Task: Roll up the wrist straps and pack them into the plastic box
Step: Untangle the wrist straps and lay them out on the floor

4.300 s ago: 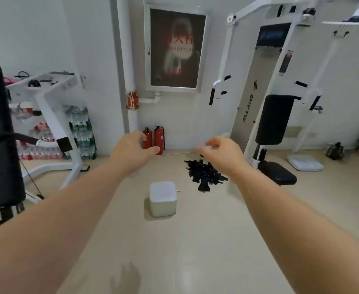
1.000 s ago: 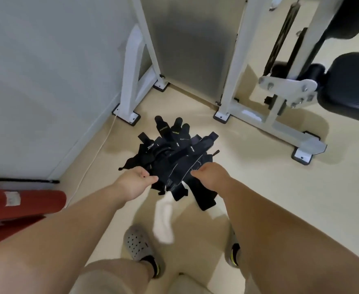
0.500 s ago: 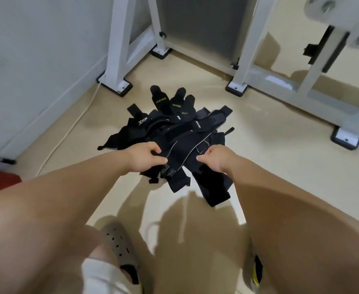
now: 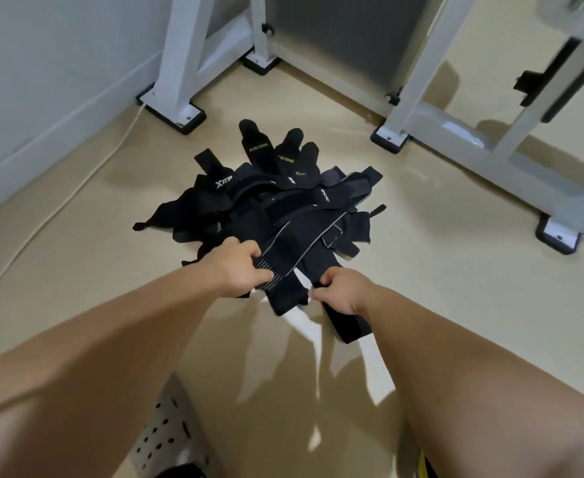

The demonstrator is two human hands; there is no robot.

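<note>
Left grip (image 4: 240, 267): fingers curled, thumb and fingers pinching the near end of a grey-edged strap (image 4: 297, 241) at its band of white stitching. From there the strap runs up and to the right over the heap. Right grip (image 4: 344, 293): fingers curled inward, pinching the near edge of a black strap at the front of the heap; which strap it belongs to cannot be told, as the black layers merge there. The two grips sit close together, apart, at the near side of the pile of wrist straps (image 4: 266, 201). The pile is loose, unrolled and overlapping, and lies on the beige floor (image 4: 438, 270). One strap end (image 4: 347, 327) sticks out toward the person beneath the right wrist. At the far edge of the pile, three rounded strap tips fan out, bearing yellow-green lettering; a white logo shows on a strap to their left. Beyond the pile stand the white legs of a machine frame (image 4: 180, 63), their feet on black pads, with a grey panel (image 4: 335, 36) between them. A white cable (image 4: 87, 174) runs along the floor beside the wall (image 4: 42, 81) at left. A grey perforated clog (image 4: 162, 439) shows at the bottom edge, between the forearms.
</note>
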